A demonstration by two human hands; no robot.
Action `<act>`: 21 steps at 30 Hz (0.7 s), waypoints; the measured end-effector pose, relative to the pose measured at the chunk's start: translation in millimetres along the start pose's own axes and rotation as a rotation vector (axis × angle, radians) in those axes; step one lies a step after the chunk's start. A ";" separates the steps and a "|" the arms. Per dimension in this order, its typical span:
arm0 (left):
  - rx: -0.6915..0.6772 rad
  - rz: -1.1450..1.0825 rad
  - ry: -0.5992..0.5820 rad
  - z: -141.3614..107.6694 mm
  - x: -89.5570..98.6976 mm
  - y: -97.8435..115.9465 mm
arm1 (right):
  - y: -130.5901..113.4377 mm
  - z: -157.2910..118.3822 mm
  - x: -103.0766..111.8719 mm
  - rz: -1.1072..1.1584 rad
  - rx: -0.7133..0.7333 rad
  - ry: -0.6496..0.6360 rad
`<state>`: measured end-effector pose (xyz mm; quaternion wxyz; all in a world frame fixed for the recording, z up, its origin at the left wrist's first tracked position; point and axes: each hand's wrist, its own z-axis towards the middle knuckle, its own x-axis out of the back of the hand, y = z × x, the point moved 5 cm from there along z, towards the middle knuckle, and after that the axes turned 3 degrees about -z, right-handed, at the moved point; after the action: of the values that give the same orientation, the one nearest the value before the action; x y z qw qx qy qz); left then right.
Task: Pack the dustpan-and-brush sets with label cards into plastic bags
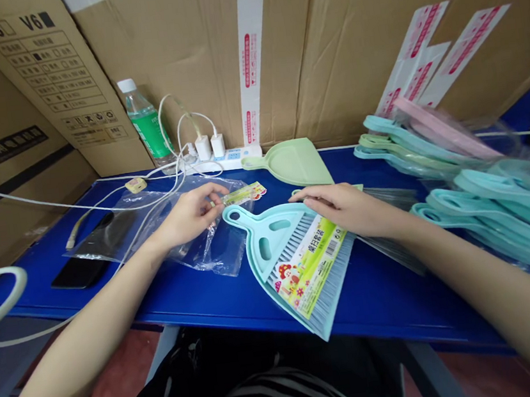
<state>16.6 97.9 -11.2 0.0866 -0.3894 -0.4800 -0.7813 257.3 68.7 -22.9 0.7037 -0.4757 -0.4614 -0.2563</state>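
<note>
Head view: Apparently pinching label card (247, 193) with left hand (194, 212), just beyond blue dustpan (270, 236); resting right hand (349, 207), fingers curled, over green brush (394, 195), right of dustpan. Cannot tell grip. Likely labelling; next, needs steadying brush, aligning card.

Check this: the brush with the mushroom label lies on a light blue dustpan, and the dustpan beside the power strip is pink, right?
Not quite: beside the power strip lies a light green dustpan, not a pink one, as the head view shows. The labelled brush does lie on a light blue dustpan.
</note>
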 end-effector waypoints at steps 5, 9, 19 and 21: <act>0.050 -0.051 -0.014 -0.3 1.2 -3.3 | -1.2 -3.6 4.4 0.002 0.033 -0.076; 0.054 -0.110 -0.038 -1.1 -0.8 -3.2 | -2.3 -3.2 7.9 0.078 0.052 -0.042; 0.067 -0.309 -0.135 -0.3 -11.7 5.7 | -9.4 -0.9 -7.4 0.237 0.001 0.000; 0.061 -0.360 -0.148 0.0 -15.2 10.2 | -8.3 0.6 -11.9 0.261 -0.053 0.033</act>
<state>32.1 88.9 -14.7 -0.0781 -0.3507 -0.5704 -0.7386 245.1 64.9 -29.9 0.7257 -0.5458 -0.3771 -0.1824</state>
